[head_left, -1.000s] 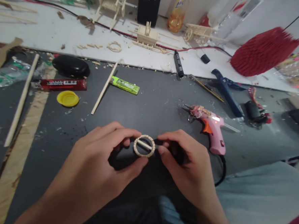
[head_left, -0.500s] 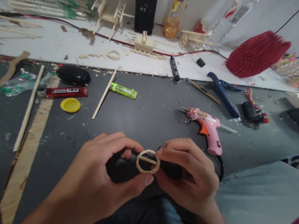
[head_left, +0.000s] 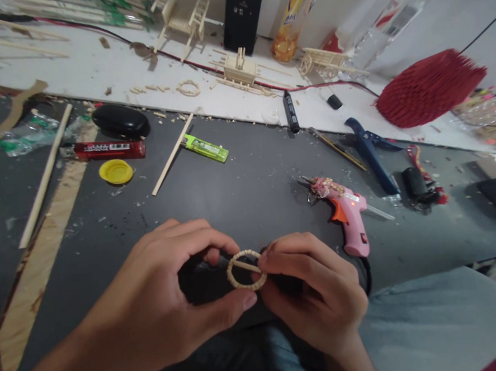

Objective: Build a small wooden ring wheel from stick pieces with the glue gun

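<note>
A small wooden ring [head_left: 232,280] with a thin stick [head_left: 247,266] across its inside is held up between my two hands, near the front edge of the dark table. My left hand [head_left: 170,294] grips the ring's left side, index finger at its top and thumb at its bottom. At the ring's right side, my right hand [head_left: 317,287] pinches the rim and the stick's end between thumb and fingers. A pink glue gun [head_left: 353,218] lies to the right of my right hand, its orange trigger facing left.
Beyond the hands lie a thin stick [head_left: 173,155], a green lighter-like item [head_left: 206,148], a yellow lid [head_left: 116,171] and a red tube [head_left: 109,150]. Blue cutters [head_left: 372,158] are at right. Small wooden models [head_left: 240,68] and bottles stand on the white ledge [head_left: 111,76].
The right fingertips have shifted slightly over the ring's right rim, and the ring has tilted a little. Both hands still hold it.
</note>
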The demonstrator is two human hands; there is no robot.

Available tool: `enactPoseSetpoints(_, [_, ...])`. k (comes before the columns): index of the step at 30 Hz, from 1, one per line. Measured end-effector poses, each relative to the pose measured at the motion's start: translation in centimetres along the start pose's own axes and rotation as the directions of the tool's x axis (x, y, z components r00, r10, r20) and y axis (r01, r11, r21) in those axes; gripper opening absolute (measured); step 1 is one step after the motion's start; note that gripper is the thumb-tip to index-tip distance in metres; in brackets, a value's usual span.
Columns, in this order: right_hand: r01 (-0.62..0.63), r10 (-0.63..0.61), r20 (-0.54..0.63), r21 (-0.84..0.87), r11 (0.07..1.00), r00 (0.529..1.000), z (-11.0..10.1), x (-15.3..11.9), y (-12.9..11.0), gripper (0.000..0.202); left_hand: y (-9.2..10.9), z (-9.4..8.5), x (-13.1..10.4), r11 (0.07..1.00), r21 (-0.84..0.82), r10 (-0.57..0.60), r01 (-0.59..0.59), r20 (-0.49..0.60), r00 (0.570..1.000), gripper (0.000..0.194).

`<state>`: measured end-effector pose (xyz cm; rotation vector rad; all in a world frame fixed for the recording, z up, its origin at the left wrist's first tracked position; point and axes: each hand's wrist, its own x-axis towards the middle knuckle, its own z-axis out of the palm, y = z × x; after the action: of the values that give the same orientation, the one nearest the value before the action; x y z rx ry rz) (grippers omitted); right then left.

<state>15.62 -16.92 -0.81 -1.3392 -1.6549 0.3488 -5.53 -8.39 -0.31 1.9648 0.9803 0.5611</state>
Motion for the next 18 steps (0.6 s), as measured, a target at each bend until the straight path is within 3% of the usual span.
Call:
enactPoseSetpoints(8, [-0.001,0.001,0.004,0.014,1.000,1.000,0.0,-0.2,0.0,0.045,0.0,-0.6,0.1,1.000,0.011,-0.014,0.014,-0.008,1.000,0.010])
enactPoseSetpoints(11, [-0.052,0.053,-0.025,0.025,0.998,0.998,0.1,-0.2,0.2,0.050,-0.5,-0.9,0.3,0.987,0.155,0.047,-0.032,-0.097,0.994,0.013])
enactPoseSetpoints(14, [-0.144,0.144,-0.024,-0.006,0.990,0.989,0.0,0.1,0.5,0.039,-1.1,-1.1,0.5,0.924,0.377,0.130,-0.059,-0.164,0.978,0.025])
enactPoseSetpoints(18, [-0.220,0.225,0.062,-0.072,0.973,0.972,0.2,0.7,0.5,0.013,-1.7,-1.0,0.8,0.871,0.486,0.121,-0.070,-0.075,0.990,0.031])
